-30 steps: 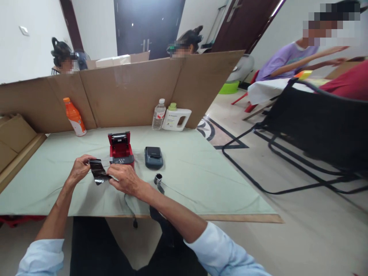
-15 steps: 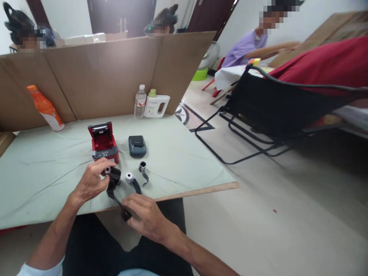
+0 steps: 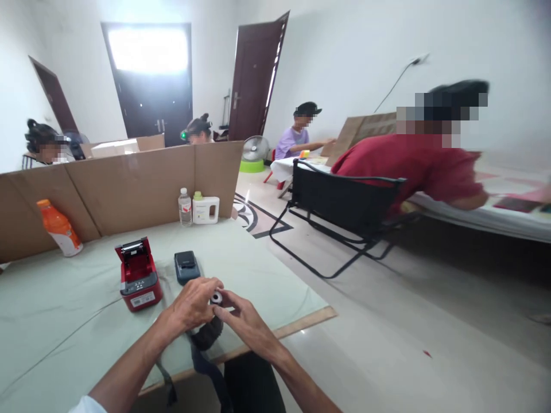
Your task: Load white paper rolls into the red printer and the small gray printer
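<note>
- My left hand [image 3: 191, 307]: fingers curled around the upper side of a black roll [image 3: 207, 334], thumb near its small light core end [image 3: 216, 297].
- My right hand [image 3: 243, 320]: fingers closed on the same roll from the right, fingertips meeting the left hand at the core end.
- Black roll: held between both hands, just over the near edge of the surface [image 3: 64, 321]; a dark strip [image 3: 202, 367] hangs from it down past the edge.
- Surface: covered in a pale green cloth, wooden edge showing on the near right side.
- Red printer [image 3: 138, 276]: lid open, stands on the surface to the left of my hands, apart from them.
- Dark handheld device [image 3: 186, 267]: lies flat just right of the red printer, just beyond my left hand.
- Orange bottle [image 3: 59, 228]: far left of the surface, leaning against the cardboard partition [image 3: 129, 183].
- Clear water bottle [image 3: 185, 207] and white jug with green cap [image 3: 205, 208]: side by side at the far edge, by the partition.
- Black folding chair [image 3: 340, 209]: on the floor to the right, well apart from the surface.
- Person in a red shirt [image 3: 408, 169]: leaning over a bed behind the chair.
- Other people: two behind the partition, one in a purple shirt [image 3: 295, 140] seated at the far wall.
</note>
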`<state>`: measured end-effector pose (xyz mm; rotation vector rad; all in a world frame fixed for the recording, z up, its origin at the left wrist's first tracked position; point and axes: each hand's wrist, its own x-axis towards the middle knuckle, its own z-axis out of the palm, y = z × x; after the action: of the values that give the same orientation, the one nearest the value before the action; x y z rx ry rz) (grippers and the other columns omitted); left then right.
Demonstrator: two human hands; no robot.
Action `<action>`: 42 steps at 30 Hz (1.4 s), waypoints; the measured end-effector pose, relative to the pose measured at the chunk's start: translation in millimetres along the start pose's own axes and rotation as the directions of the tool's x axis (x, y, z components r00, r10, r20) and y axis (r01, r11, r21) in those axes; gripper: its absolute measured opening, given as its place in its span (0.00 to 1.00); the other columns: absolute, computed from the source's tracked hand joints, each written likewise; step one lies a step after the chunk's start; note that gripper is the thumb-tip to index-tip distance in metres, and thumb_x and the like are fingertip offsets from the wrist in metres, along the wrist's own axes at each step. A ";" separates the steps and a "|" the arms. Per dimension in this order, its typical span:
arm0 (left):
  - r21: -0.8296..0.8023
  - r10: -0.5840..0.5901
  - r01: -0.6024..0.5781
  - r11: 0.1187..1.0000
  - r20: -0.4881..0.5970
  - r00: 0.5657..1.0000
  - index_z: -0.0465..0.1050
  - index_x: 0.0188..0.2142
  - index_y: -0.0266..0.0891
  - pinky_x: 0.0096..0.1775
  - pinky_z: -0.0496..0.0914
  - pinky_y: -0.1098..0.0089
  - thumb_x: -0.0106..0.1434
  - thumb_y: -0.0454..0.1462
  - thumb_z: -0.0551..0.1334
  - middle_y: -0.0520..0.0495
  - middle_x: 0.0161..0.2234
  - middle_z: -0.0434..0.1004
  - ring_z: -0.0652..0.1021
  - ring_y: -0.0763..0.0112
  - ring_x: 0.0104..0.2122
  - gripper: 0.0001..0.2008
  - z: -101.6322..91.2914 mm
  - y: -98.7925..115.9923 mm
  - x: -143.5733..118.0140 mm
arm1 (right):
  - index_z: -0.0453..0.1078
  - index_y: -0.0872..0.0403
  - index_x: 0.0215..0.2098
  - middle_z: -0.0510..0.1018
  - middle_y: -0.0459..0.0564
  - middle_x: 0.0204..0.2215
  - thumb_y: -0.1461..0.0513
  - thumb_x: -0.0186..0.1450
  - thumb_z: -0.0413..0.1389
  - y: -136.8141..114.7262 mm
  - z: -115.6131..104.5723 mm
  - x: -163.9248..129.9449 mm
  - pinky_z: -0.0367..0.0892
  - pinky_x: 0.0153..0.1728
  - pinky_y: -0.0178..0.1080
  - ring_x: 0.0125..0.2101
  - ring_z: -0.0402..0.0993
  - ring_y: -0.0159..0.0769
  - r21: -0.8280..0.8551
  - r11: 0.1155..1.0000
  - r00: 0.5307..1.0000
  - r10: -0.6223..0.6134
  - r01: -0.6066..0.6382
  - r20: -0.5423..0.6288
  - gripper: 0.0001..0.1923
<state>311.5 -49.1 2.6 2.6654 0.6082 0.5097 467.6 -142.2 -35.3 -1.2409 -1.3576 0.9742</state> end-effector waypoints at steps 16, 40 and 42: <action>0.045 -0.327 0.326 0.944 0.011 0.945 0.73 0.58 0.41 0.62 0.68 0.53 0.60 0.38 0.67 0.39 0.58 0.77 0.76 0.52 0.58 0.25 -35.5 -37.2 -47.3 | 0.81 0.56 0.38 0.82 0.51 0.33 0.43 0.61 0.61 65.4 -19.8 8.4 0.71 0.37 0.40 0.35 0.75 0.43 0.063 0.992 0.985 0.113 -0.105 -0.134 0.25; 0.167 -0.333 0.312 0.935 0.121 0.935 0.73 0.45 0.42 0.45 0.71 0.65 0.68 0.38 0.61 0.45 0.42 0.80 0.79 0.60 0.42 0.06 -1.1 -52.0 -107.4 | 0.79 0.55 0.44 0.79 0.49 0.35 0.50 0.67 0.56 81.0 -2.7 26.5 0.66 0.40 0.40 0.37 0.72 0.39 -0.105 0.994 0.999 0.036 -0.033 0.029 0.19; 0.150 -0.324 0.306 0.940 0.118 0.938 0.72 0.42 0.41 0.43 0.70 0.65 0.68 0.37 0.60 0.46 0.40 0.78 0.78 0.62 0.40 0.04 -9.7 -57.4 -110.6 | 0.79 0.55 0.44 0.78 0.49 0.35 0.51 0.65 0.57 80.3 -2.6 26.4 0.66 0.40 0.40 0.37 0.72 0.39 -0.099 0.994 0.999 0.042 -0.039 0.029 0.18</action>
<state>194.8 -50.3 -41.9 2.6185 1.0337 0.1935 484.9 -104.6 -109.1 -1.3367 -1.4241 0.9681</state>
